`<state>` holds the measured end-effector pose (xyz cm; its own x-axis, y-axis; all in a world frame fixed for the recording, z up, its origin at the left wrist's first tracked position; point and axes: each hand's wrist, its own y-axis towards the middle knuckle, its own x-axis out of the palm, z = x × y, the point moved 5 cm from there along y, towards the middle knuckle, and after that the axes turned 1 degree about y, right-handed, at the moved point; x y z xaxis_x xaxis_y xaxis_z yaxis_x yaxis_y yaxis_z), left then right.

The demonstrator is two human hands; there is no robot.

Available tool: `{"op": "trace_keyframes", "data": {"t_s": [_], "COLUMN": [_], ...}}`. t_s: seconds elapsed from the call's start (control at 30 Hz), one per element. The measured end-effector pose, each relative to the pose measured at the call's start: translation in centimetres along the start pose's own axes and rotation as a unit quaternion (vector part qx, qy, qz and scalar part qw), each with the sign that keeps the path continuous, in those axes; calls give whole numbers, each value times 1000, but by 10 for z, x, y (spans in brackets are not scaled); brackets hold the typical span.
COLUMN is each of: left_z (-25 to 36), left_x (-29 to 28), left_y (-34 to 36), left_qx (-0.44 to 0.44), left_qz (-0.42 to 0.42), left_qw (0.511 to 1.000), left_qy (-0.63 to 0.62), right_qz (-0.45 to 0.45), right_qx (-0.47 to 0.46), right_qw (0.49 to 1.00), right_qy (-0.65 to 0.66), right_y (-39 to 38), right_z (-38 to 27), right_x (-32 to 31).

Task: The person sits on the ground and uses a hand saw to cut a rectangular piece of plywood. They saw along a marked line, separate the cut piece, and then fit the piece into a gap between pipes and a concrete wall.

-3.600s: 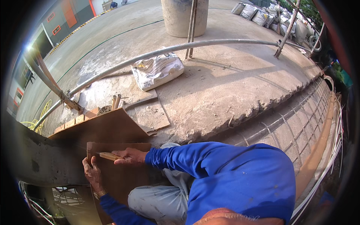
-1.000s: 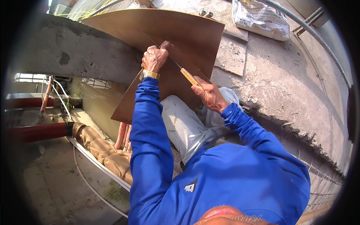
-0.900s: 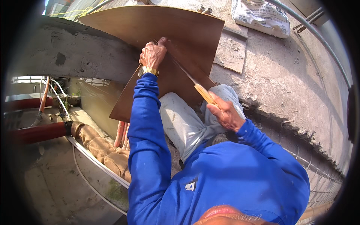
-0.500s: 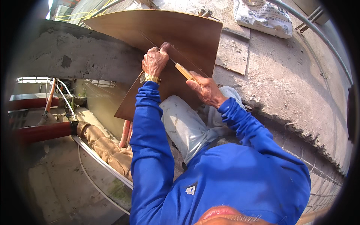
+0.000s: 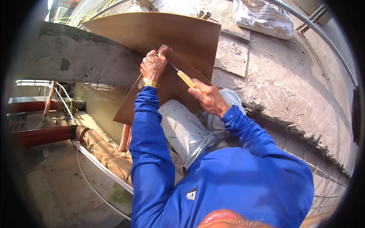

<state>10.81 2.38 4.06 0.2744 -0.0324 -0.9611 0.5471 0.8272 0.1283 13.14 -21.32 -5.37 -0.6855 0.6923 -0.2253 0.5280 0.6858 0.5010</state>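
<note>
A thin brown plywood sheet (image 5: 190, 34) leans over my knees, a fine straight line running diagonally across it. My left hand (image 5: 153, 65), with a gold watch on the wrist, is closed on the sheet beside that line, fingers curled and thumb pressed in. In my right hand (image 5: 210, 97) is a wooden-handled tool (image 5: 186, 79) with a narrow metal blade. Its blade points up and left along the line, toward my left hand. The blade's tip is hard to make out, and so is the exact kind of tool.
A grey concrete beam (image 5: 83, 57) runs at the left. Below it are red pipes (image 5: 45, 135), brown sacking (image 5: 102, 150) and a white pipe (image 5: 102, 169). A cement bag (image 5: 262, 19) lies on the rough concrete slab (image 5: 292, 83) at the right, near a metal rail (image 5: 323, 34).
The view has shifted slightly, so both hands and the sheet sit a little lower and left. My grip on the sheet and on the tool looks the same.
</note>
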Motion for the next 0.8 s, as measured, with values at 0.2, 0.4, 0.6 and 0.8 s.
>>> {"op": "trace_keyframes", "data": {"t_s": [0.2,0.4,0.6,0.8], "left_z": [-28,-4,-30,-4], "left_x": [6,0,12,9], "left_y": [-10,-8,14,4], "left_qx": [-16,9,-1,32], "left_qz": [39,8,43,33], "left_qw": [999,999,999,999], "left_qy": [22,29,-4,23], "right_qz": [-114,-122,-107,-125], "right_qx": [118,184,80,177], "right_qw": [986,975,991,976], "right_qy": [-23,35,-25,11], "right_y": [-100,21,-120,4], "right_z": [-56,10,-26,16], "right_x": [-92,6,-83,-8]}}
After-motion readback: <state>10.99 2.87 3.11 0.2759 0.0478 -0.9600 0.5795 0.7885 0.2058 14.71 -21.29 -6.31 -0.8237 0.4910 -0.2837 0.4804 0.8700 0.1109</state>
